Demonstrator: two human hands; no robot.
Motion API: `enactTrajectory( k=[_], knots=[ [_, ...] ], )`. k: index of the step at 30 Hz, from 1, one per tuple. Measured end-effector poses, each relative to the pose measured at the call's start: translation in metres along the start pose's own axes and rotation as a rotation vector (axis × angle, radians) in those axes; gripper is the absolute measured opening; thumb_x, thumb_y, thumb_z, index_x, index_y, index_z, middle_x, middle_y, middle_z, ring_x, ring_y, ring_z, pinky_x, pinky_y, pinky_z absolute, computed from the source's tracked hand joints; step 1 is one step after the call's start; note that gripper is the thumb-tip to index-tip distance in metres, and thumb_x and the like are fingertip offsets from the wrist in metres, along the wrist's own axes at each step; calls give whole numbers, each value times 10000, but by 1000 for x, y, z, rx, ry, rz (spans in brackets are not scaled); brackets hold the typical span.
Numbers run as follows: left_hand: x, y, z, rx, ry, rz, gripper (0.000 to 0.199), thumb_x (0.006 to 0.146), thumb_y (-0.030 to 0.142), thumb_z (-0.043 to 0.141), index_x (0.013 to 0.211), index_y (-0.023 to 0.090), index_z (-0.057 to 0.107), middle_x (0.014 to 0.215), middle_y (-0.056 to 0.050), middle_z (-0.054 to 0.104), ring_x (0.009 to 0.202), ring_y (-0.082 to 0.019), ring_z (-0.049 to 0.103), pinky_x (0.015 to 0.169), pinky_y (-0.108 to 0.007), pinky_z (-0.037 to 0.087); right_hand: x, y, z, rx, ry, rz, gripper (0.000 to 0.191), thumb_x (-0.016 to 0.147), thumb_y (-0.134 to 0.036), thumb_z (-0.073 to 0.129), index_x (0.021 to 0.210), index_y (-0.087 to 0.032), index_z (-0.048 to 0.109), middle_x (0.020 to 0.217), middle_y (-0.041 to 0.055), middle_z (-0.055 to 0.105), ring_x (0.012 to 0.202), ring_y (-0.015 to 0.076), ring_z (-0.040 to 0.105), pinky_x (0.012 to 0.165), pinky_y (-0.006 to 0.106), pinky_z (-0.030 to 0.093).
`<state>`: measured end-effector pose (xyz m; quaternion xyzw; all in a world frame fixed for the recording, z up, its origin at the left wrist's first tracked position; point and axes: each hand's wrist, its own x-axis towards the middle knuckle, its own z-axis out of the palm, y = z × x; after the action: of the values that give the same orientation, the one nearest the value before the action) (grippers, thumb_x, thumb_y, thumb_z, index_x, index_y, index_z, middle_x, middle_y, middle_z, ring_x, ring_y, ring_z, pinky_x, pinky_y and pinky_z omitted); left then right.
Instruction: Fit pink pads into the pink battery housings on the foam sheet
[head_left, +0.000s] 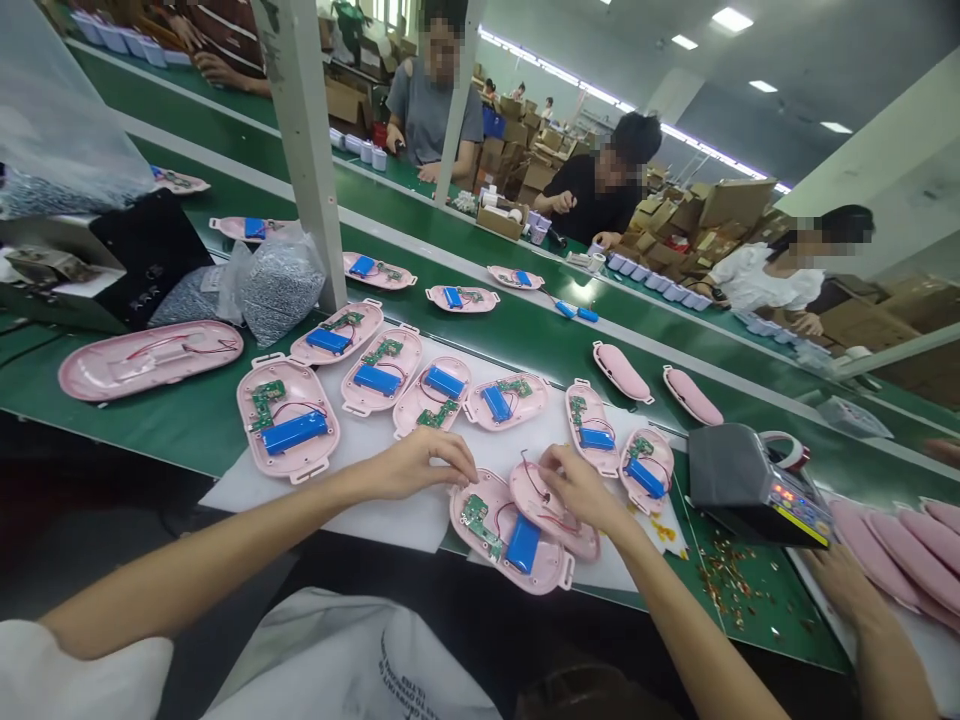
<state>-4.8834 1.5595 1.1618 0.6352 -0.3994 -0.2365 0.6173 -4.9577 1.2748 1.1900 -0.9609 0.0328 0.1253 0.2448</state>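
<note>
In front of me a pink plastic shell (480,560) lies tilted at the bench edge, holding a green circuit board (480,520) and a blue battery pack (523,545). My right hand (574,485) grips a second pink piece, a cover (531,488), with thin wires by its near end; it overlaps the right side of the shell. At the shell's upper left rim is my left hand (431,465), its fingers bent together in a pinch. What lies between those fingertips is too small to make out.
Several similar open shells (292,420) with batteries surround white sheets (375,500). A grey device (731,485) with a lit display stands right, near scattered metal bits (731,585). Another person's hand (844,580) is beside stacked pink covers (892,550). A white post (304,150) rises left; people sit across the line.
</note>
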Motion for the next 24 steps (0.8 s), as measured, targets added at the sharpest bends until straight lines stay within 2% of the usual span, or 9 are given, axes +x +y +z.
enactTrajectory(
  k=[3, 6, 8, 10, 12, 16, 20, 21, 24],
  knots=[
    [3, -10, 7, -30, 145, 2, 182, 887, 364, 687, 899, 214, 789, 919, -53, 677, 832, -158, 641, 763, -261, 529, -23, -10, -10, -24, 255, -173, 153, 956, -269, 421, 849, -207, 513, 718, -5, 601, 637, 140, 551, 609, 247, 398],
    [6, -3, 13, 156, 88, 127, 230, 971, 322, 565, 1014, 231, 772, 954, -65, 631, 876, -161, 609, 796, -283, 514, -47, -35, -19, -382, 523, -478, 143, 967, -214, 479, 864, -201, 578, 694, -5, 613, 615, 126, 541, 612, 249, 368],
    [9, 7, 19, 307, 95, 264, 272, 1005, 298, 499, 1085, 235, 752, 977, -77, 615, 896, -164, 600, 823, -296, 506, -54, -55, -20, -666, 629, -588, 179, 961, -175, 510, 801, -194, 590, 647, -2, 585, 601, 127, 515, 602, 266, 335],
    [12, 14, 28, 426, 197, 385, 280, 1012, 295, 482, 1104, 239, 740, 1045, -92, 614, 967, -178, 597, 881, -319, 504, -54, -71, -15, -808, 683, -625, 216, 966, -168, 514, 763, -187, 587, 626, 2, 572, 586, 127, 498, 585, 281, 317],
    [17, 18, 40, 506, 302, 452, 278, 1011, 286, 477, 1063, 227, 743, 1143, -108, 608, 1070, -202, 582, 943, -345, 497, -49, -81, -9, -785, 736, -659, 184, 969, -179, 518, 812, -184, 613, 671, 10, 617, 604, 126, 526, 588, 281, 336],
    [23, 19, 50, 446, 237, 335, 263, 991, 235, 499, 998, 188, 758, 1306, -128, 544, 1179, -241, 562, 1012, -375, 490, -40, -83, -1, -601, 948, -573, 124, 953, -158, 531, 901, -179, 642, 750, 28, 680, 642, 129, 592, 616, 263, 392],
    [22, 22, 40, 199, -15, 168, 163, 925, 204, 619, 948, 207, 780, 1299, -92, 539, 1222, -234, 549, 1062, -348, 480, -37, -80, -1, -571, 956, -537, 137, 940, -124, 530, 870, -166, 640, 743, 24, 687, 630, 122, 592, 596, 243, 393],
    [22, 21, 37, 182, -19, 158, 158, 921, 204, 626, 934, 212, 783, 1302, -85, 541, 1221, -233, 550, 1059, -352, 484, -36, -79, 0, -586, 940, -553, 133, 936, -122, 537, 859, -164, 636, 728, 18, 683, 619, 119, 583, 584, 242, 385],
    [22, 12, 35, 235, 203, 219, 180, 946, 226, 594, 958, 222, 774, 1340, -82, 530, 1152, -219, 582, 975, -364, 534, -34, -78, 3, -577, 892, -579, 127, 935, -127, 544, 853, -166, 632, 713, 6, 679, 605, 110, 574, 575, 239, 380]
  ],
)
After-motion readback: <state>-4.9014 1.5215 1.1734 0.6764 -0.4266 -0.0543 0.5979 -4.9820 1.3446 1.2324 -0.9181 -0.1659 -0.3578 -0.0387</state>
